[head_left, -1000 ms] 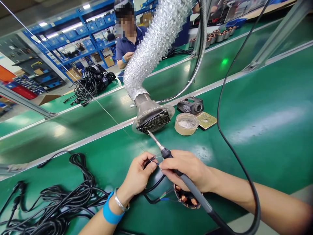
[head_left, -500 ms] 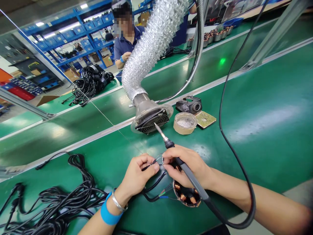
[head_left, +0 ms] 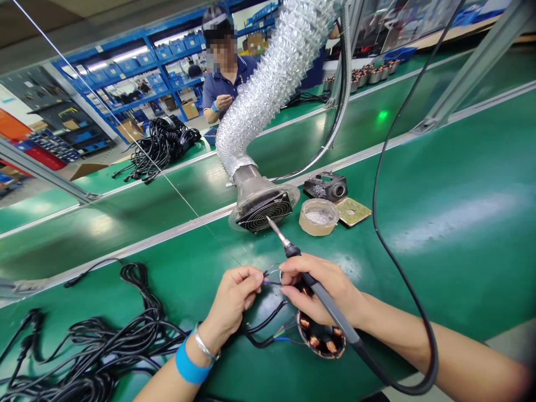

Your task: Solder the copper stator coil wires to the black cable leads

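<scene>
Near side of the fan (head_left: 263, 216), left hand (head_left: 237, 293) pinched thin wires (head_left: 272, 283) in closed fingertips; right hand (head_left: 329, 287), curled round the soldering iron (head_left: 333, 314), seemed best kept steady, tip angled fanward.

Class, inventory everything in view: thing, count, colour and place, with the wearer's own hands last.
Soldering iron: one, black, right of centre
Thin wires: several, blue and dark, centre
Copper-wound rings: two, copper, lower centre
Cables: many, black, lower left and upper left
Flexible duct: one, silver, centre
Fan: one, black, below duct
Round tub: one, tan, beside fan
Block: one, black, behind tub
Square pad: one, yellowish, beside tub
Near worktop: one, green, foreground
Distant parts: several, copper, upper right
Shelves: several, blue, upper left
Co-worker: one, blue shirt, behind duct
Wristband: one, blue, lower left
Bangle: one, silver, beside wristband
Left hand: one, bare, pinching wires
Right hand: one, bare, gripping iron
</scene>
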`<state>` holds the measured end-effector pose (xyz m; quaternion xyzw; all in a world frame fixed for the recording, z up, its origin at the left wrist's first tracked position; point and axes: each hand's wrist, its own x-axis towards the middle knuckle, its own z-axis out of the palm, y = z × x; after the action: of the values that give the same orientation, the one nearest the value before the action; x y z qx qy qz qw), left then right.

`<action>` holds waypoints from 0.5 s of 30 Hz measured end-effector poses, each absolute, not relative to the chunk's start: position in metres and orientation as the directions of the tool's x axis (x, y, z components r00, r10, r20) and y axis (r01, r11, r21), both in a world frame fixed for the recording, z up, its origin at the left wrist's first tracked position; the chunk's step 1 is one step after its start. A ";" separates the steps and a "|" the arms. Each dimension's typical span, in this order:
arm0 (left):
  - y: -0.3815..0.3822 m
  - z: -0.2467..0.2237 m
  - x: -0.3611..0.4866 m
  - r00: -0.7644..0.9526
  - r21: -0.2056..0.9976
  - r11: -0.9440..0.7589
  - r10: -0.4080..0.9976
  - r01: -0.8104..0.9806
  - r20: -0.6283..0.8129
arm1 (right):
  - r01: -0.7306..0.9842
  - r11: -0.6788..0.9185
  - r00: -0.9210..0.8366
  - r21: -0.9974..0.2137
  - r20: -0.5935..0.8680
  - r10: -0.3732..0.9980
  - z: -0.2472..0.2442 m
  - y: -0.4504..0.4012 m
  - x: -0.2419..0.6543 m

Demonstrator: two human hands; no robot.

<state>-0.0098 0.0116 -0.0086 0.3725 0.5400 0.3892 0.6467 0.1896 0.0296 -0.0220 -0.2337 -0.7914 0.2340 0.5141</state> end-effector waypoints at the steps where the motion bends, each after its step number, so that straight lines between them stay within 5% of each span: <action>1: 0.012 -0.007 -0.009 0.105 0.898 0.427 0.903 -0.104 -0.417 | 0.124 0.778 -0.364 -0.616 0.701 0.613 -0.022 0.030 0.190; 15: 0.016 0.001 0.003 0.098 0.948 0.280 0.950 0.149 -0.296 | 0.119 0.787 -0.340 -0.606 0.720 0.605 -0.025 0.032 0.186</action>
<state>0.0029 0.0159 0.0008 0.4827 0.5692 0.3563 0.5622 0.1860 0.0317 -0.0253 -0.2307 -0.7852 0.2310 0.5262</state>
